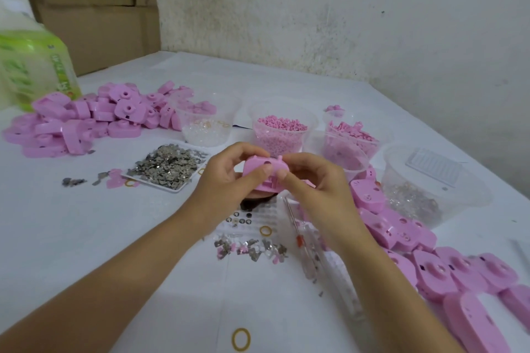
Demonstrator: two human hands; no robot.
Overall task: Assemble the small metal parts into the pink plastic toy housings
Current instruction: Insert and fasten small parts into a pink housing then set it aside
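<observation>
pink housing pinched between left hand and right hand above table.

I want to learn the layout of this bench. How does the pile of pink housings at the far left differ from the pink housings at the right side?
The far-left pile of pink housings is heaped, pieces lying at many angles; the right-side pink housings lie in a loose band, mostly flat. The left pile sits beyond the tray of metal parts, away from both hands; the right ones lie just beside the right hand. Both are the same pink colour.
</observation>
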